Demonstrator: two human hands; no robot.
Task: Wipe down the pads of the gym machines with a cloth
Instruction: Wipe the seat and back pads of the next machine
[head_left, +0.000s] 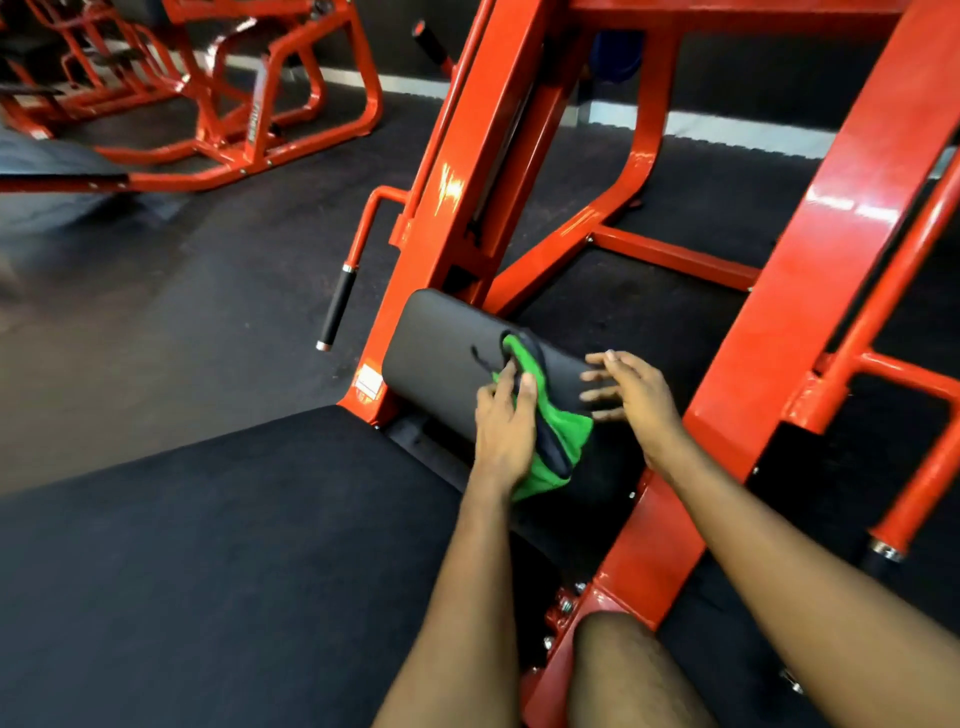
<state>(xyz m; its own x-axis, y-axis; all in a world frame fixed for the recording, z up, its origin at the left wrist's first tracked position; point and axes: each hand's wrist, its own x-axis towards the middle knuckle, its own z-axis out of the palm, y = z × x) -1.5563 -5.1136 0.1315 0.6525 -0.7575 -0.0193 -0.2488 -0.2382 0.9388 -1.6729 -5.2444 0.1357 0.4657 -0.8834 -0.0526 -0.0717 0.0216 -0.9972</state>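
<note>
Cloth (558, 436), green with a dark edge, lies bunched over the right part of the small black pad (436, 353) and hangs off its near edge. The left hand (506, 421) rests on top of it, fingers nearly straight and close together, pressing it to the pad, with the thumb on the bare vinyl beside it. The right hand (636, 392) holds nothing. Its fingers are spread and blurred at the pad's right end, and whether they touch the pad cannot be told.

There are two hands and one cloth. Two pads show: the small one and, just nearer, a long black seat pad (234, 545). Both belong to the red frame (831, 260), which has a black-gripped handle (337, 306) left of the small pad. A second red machine (234, 104) stands well apart at upper left, on the dark floor (208, 286).
</note>
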